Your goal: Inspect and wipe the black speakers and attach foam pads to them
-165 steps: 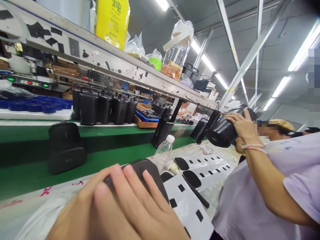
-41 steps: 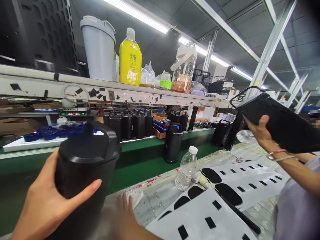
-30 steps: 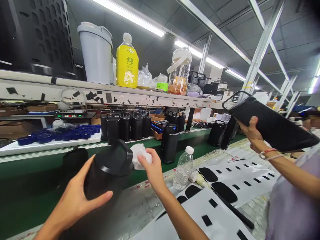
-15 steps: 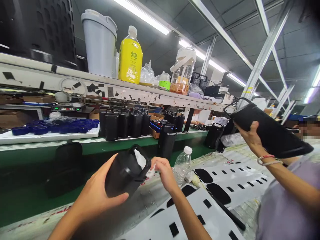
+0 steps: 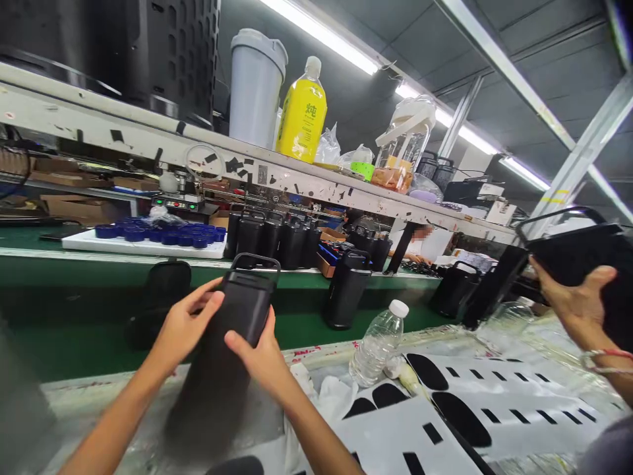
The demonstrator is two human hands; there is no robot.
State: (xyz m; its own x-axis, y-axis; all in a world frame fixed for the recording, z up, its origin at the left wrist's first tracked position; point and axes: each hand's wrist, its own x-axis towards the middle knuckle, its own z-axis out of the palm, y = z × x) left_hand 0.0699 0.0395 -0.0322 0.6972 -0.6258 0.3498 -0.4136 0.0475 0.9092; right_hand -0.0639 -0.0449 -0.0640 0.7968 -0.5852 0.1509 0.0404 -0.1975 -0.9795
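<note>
A black housing with a carrying handle (image 5: 236,316) stands tilted in front of me, its handle end up; the lower part is blurred. My left hand (image 5: 190,324) grips its left edge near the top, thumb on the front face. On the opposite edge my right hand (image 5: 264,353) holds it, with the thumb across the front and the fingers hidden behind. Crumpled white tissue (image 5: 336,396) lies on the bench to the right of my right forearm.
A clear bottle (image 5: 376,346) stands tilted beside white sheets with black stick-on pieces (image 5: 494,409). Similar black housings (image 5: 297,241) and blue round parts (image 5: 163,232) line the green bench (image 5: 291,316). At right, a co-worker's hand (image 5: 578,303) holds another housing. A shelf (image 5: 321,178) runs overhead.
The housing has turned from lying toward me to handle-up. My right hand has let go of the white tissue and taken the housing's right side. The view has shifted left.
</note>
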